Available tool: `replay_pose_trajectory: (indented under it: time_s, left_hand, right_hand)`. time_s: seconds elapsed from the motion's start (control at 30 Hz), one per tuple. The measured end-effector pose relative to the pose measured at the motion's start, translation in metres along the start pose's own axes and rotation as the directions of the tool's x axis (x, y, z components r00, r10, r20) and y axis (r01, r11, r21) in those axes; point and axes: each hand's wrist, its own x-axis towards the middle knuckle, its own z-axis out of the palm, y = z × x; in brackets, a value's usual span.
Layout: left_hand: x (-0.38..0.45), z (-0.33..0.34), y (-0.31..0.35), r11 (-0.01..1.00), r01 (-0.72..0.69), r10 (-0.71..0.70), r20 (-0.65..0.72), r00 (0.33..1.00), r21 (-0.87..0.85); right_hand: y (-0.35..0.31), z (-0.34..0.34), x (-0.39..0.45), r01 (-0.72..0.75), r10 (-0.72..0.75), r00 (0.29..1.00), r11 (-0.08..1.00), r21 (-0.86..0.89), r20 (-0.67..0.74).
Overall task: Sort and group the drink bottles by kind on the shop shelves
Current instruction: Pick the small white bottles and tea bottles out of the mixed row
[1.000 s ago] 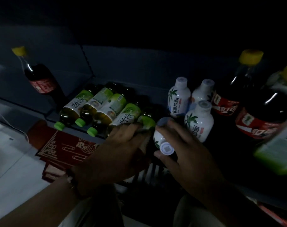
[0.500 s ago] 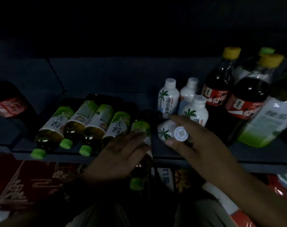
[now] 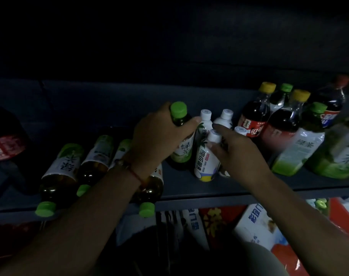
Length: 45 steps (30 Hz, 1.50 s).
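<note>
Green-capped tea bottle [image 3: 180, 136] upright in left hand [image 3: 159, 140]; white coconut-drink bottle [image 3: 206, 156] upright in right hand [image 3: 235, 150], both on the dark shelf [image 3: 189, 188].

Left fingers wrapped around the tea bottle's neck and shoulder, thumb beside the cap; red cord on that wrist. Right fingers pinch the white bottle just under its cap, base on the shelf, touching the tea bottle's side. At 12 o'clock of the white bottle, two more white bottles [image 3: 225, 118] stand. At 3 o'clock, yellow-capped cola bottles [image 3: 253, 120] and large green tea bottles [image 3: 301, 148] stand. At 9 o'clock, green tea bottles [image 3: 60, 176] lie on their sides, caps over the shelf edge. Lighting dim; far left bottle unclear.
</note>
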Motion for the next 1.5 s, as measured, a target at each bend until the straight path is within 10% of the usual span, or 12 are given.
replay_pose_trajectory:
  time_s: [0.5,0.77,0.97,1.27,1.5]
  left_hand:
    - [0.011,0.013,-0.013,0.994,-0.043,0.065,0.226,0.972,-0.100]
    - [-0.110,-0.063,-0.118,0.942,-0.149,0.085,0.216,0.973,0.301]
    - [-0.140,-0.036,-0.154,0.834,-0.267,0.192,0.200,0.961,0.483]
    - [-0.135,-0.025,-0.150,0.926,-0.197,0.251,-0.137,0.958,0.321]
    - [-0.167,-0.040,-0.103,0.958,0.029,-0.135,-0.359,0.923,-0.285]
  right_hand:
    - [-0.010,0.015,-0.028,0.141,-0.157,0.983,0.979,-0.147,-0.097]
    - [-0.033,0.089,-0.057,0.539,-0.473,0.783,0.840,-0.061,0.405]
    - [-0.043,0.117,-0.052,0.463,-0.465,0.825,0.882,0.088,0.322]
    - [-0.079,0.066,-0.040,0.202,-0.218,0.976,0.898,0.391,-0.003]
    - [-0.113,0.049,0.032,-0.017,0.004,1.000,0.821,0.571,0.024]
